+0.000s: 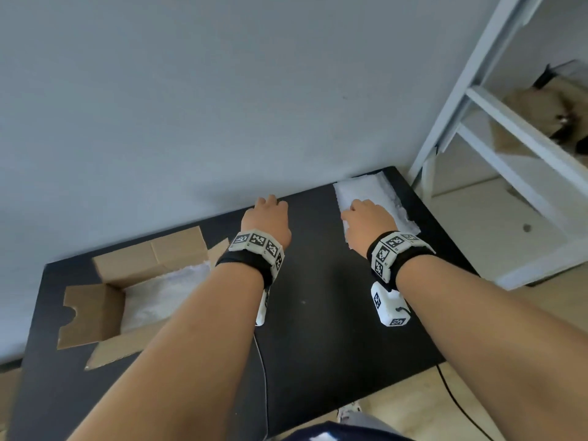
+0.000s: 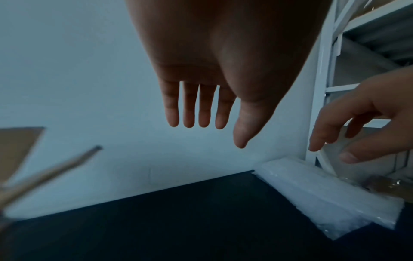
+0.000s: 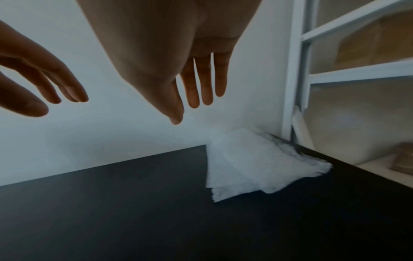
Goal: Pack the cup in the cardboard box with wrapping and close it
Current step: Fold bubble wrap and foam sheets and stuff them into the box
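An open cardboard box (image 1: 105,313) lies at the left of the black table (image 1: 318,329), its flaps spread, with white wrapping (image 1: 165,291) lining it. A second sheet of white wrapping (image 1: 372,192) lies flat at the table's far right corner, and it also shows in the wrist views (image 2: 324,197) (image 3: 245,164). My right hand (image 1: 366,218) (image 3: 190,113) hovers over this sheet's near edge, fingers loosely extended, holding nothing. My left hand (image 1: 267,214) (image 2: 212,130) hangs above the bare table near the wall, fingers straight and empty. No cup shows plainly in any view.
A grey wall runs along the table's far edge. A white shelf rack (image 1: 509,132) stands just right of the table, with brown paper (image 1: 541,103) on it. A black cable (image 1: 458,405) trails on the floor at the table's right front.
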A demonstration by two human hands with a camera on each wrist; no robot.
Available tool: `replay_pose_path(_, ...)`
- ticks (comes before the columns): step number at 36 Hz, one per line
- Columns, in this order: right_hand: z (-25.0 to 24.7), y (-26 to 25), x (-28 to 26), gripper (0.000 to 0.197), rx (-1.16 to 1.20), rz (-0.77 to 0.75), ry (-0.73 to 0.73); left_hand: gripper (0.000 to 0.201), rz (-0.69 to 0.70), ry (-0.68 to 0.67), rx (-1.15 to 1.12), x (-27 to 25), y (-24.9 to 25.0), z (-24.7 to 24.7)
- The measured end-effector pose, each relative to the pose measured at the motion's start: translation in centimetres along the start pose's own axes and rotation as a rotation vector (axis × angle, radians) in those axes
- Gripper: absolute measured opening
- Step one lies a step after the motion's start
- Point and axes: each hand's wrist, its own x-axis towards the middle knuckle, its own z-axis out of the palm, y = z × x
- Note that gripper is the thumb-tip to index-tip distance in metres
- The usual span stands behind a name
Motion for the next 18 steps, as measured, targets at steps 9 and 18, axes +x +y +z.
replay_pose_path(9, 3.0, 7.0, 1.7, 0.036, 0.098, 0.125, -0.11, 0.042, 0.0, -0.068, -0.017, 4.3, 7.4, 3.1)
replay_pose_path(18, 5.7, 8.4, 4.1, 0.038, 0.145, 0.106, -0.217, 0.04, -0.041, -0.15, -0.033, 6.2, 10.4, 6.0)
